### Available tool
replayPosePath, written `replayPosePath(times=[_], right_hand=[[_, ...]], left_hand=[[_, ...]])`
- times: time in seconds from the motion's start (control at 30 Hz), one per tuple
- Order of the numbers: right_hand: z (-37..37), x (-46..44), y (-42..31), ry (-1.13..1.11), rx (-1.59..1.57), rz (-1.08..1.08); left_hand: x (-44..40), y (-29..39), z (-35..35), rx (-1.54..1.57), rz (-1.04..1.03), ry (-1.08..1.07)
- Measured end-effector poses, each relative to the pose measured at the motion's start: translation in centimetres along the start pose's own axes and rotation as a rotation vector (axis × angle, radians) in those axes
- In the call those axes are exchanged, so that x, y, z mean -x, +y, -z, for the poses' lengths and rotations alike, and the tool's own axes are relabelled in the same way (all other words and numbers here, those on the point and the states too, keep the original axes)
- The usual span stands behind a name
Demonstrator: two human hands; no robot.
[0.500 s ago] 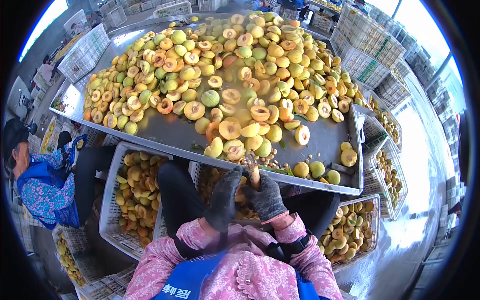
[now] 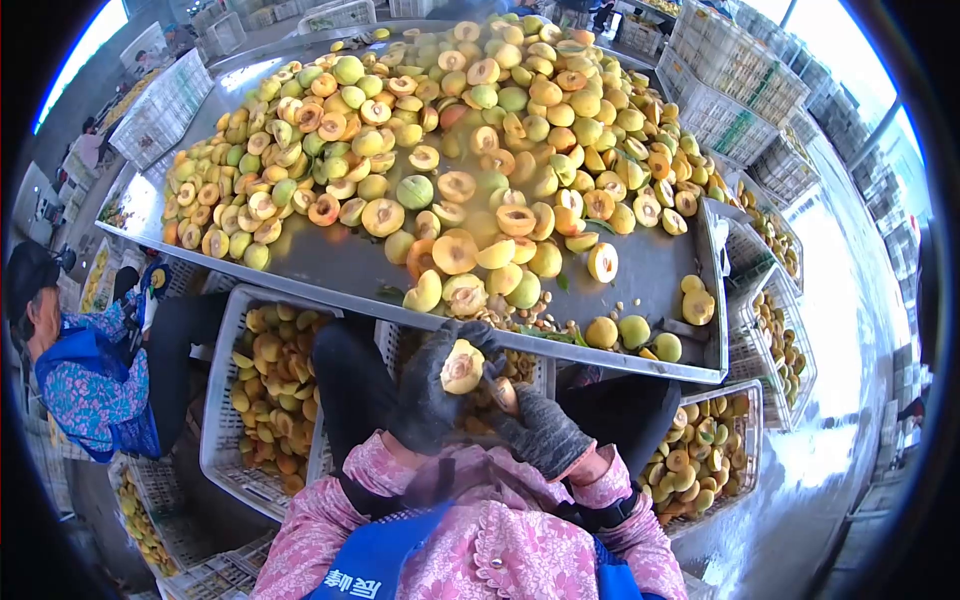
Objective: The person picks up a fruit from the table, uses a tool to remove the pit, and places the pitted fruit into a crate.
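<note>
In a dark grey work glove, my left hand (image 2: 425, 400) is closed around a yellow peach half (image 2: 461, 368), its cut face turned up. My right hand (image 2: 545, 435), gloved the same way, grips the wooden handle (image 2: 505, 396) of a small tool. The tool's head sits close against the peach half, and its tip is hidden there. Both hands are over my lap, just below the near rim of a metal table (image 2: 400, 318). A heap of halved peaches (image 2: 515, 220) covers much of that table.
Loose pits (image 2: 540, 320) and a few peaches lie along the table's near edge. A crate of peach halves (image 2: 275, 390) stands at my left, another crate (image 2: 700, 455) at my right. Stacked crates (image 2: 735, 75) rise at the back right. A person (image 2: 95, 370) sits at far left.
The tool has come down from the table rim, its handle now slanting toward my left hand. A peach half now shows in my left hand, where none was visible before.
</note>
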State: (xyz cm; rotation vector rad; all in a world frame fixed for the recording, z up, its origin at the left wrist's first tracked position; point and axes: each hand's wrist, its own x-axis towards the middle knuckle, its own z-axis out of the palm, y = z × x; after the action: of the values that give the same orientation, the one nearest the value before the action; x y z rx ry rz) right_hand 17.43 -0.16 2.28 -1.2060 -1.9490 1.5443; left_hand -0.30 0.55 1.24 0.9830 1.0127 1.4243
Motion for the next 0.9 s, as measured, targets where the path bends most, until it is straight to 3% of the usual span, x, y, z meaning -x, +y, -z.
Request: replayPosePath(times=[0.03,0.1,0.2,0.27,0.33,0.43,0.53,0.6,0.67,0.73,0.8,0.9], right_hand=[[-0.5,-0.4,0.6,0.059,0.009,0.149],[-0.4,-0.4,0.0,0.043,0.104,0.102],[-0.6,-0.8,0.2,0.058,0.122,0.151],[-0.9,-0.9,0.4,0.073,0.154,0.198],[-1.1,-1.0,0.4,0.081,0.251,0.22],[-0.9,-1.2,-0.6,-0.045,0.292,0.029],[-1.5,-1.4,0.8,-0.008,0.342,0.106],[-3.7,-3.4,6.1,-0.047,0.011,0.014],[-4.7,-3.7,8.0,-0.058,-0.126,-0.01],[-4.7,-3.4,7.0,-0.016,-0.04,0.051],[-3.7,-2.4,2.7,0.075,0.1,0.15],[-3.3,-2.8,0.5,0.066,0.051,0.127]], left_hand=[[0.2,0.1,-0.1,-0.053,-0.021,-0.018],[0.6,-0.3,0.4,-0.306,-0.126,-0.073],[0.5,-1.2,0.8,-0.266,-0.099,-0.108],[0.3,-2.0,0.4,-0.074,-0.036,-0.054],[0.3,-2.9,0.6,-0.135,-0.07,-0.045],[0.5,-3.5,1.0,-0.411,-0.193,-0.052],[0.4,-3.6,0.2,-0.371,-0.189,0.011],[0.4,-2.9,-0.2,-0.445,-0.23,0.034],[0.4,-5.0,0.7,-0.385,-0.183,0.035],[0.2,-4.6,0.3,-0.258,-0.093,0.055],[0.3,-3.4,-0.6,-0.062,0.04,0.098],[0.1,-2.6,-1.2,0.268,0.229,0.153]])
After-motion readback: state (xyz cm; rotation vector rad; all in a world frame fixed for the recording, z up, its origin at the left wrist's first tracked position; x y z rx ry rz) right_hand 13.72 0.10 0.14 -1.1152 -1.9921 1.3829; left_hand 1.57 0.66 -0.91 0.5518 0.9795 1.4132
